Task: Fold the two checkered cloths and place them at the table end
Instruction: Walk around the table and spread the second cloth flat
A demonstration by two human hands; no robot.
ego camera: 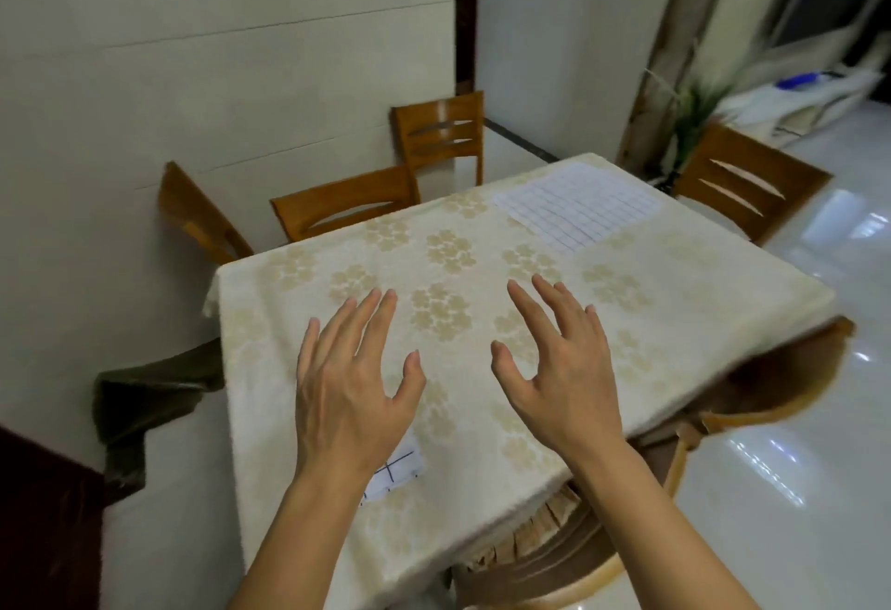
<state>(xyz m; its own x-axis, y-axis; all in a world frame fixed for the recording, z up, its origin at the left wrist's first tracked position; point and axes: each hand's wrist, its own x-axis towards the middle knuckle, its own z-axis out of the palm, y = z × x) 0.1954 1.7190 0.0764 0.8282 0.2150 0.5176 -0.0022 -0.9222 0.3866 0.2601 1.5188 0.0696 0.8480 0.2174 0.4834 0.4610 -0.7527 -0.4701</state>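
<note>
One table [699, 320], largest item, dressed in a cream floral tablecloth [299, 416] that runs from the near left to the far right of the scene. Three wooden chairs [344, 202] along the far left side, one more at the far right, another tucked under the near right edge. One dark green cloth [144, 397] draped off the near left, not part of the job. One folded checkered cloth [578, 206], pale with a fine grid, flat at the far end of the table: judged finished and placed. One second checkered cloth [395, 472], white with dark lines, near edge of the table, mostly hidden under the left wrist; whether it is folded cannot be told, and it looks still to be carried to the far end. Left hand [347, 387] and right hand [564, 368], both palm-down above the middle of the table, fingers spread apart, gripping nothing; whether they touch the tablecloth cannot be told
</note>
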